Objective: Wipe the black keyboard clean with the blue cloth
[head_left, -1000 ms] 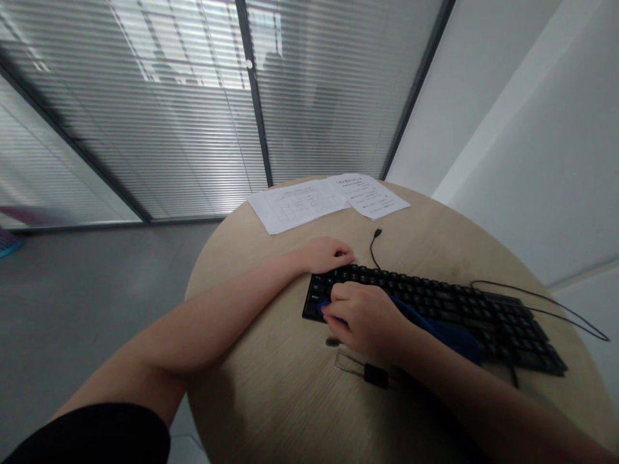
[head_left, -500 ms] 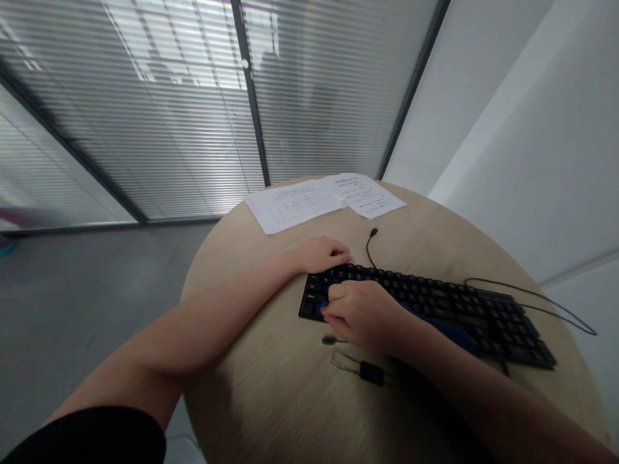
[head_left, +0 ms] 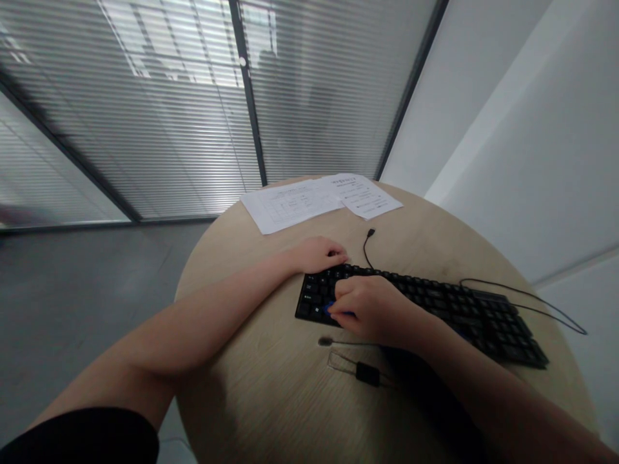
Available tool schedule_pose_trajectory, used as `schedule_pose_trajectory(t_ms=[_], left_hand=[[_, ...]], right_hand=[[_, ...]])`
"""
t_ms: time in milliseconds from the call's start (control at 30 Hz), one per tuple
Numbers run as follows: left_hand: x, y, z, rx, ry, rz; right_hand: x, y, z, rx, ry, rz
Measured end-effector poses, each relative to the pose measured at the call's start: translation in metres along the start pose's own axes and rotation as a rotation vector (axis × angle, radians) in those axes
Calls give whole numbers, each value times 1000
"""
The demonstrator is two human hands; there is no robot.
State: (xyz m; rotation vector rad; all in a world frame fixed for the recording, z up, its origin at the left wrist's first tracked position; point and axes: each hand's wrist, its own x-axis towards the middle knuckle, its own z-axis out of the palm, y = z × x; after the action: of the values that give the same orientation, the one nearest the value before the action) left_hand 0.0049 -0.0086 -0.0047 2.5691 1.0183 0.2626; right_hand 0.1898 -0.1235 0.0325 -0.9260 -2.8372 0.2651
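Observation:
A black keyboard (head_left: pixel 420 293) lies at a slant on the round wooden table. My left hand (head_left: pixel 319 254) rests at its far left corner, fingers bent down and holding that edge. Over the keys at the left end, my right hand (head_left: pixel 370 306) is closed on a long blue item (head_left: pixel 329 308). Only its tip and a bit beyond my wrist show, so its kind is unclear. On the table just in front of the keyboard are a thin rod with a dark bristly-looking tip (head_left: pixel 325 341) and a wire-loop keycap puller (head_left: pixel 367 374) with a black grip.
Printed sheets (head_left: pixel 300 205) lie at the table's (head_left: pixel 256 303) far side. A short cable with a plug (head_left: pixel 370 232) sticks out behind the keyboard, and a looped black cable (head_left: pixel 546 298) reaches past the right. Blinds and a white wall stand behind.
My right hand has moved slightly right along the keys with the blue item, baring more keys at the left corner. My left hand stays at the keyboard's edge.

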Motion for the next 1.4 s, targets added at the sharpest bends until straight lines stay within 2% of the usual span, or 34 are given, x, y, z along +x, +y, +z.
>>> schedule_pose_trajectory(t_ms=[100, 433, 567, 867, 1133, 1267, 1400], left_hand=[[0, 1, 0, 7, 5, -14], [0, 1, 0, 15, 17, 2], [0, 2, -2, -2, 6, 3], [1, -1, 1, -22, 18, 23], [2, -2, 0, -8, 17, -3], [2, -3, 1, -25, 8, -5], [2, -4, 3, -46, 19, -13]], right_hand=[[0, -1, 3, -6, -81, -14], [3, -3, 3, -58, -112, -18], [2, 0, 3, -17, -86, -29], [-12, 10, -28, 65, -86, 59], [-5, -1, -15, -86, -216, 5], [-7, -12, -23, -193, -295, 67], [-17, -15, -32, -269, -365, 235]])
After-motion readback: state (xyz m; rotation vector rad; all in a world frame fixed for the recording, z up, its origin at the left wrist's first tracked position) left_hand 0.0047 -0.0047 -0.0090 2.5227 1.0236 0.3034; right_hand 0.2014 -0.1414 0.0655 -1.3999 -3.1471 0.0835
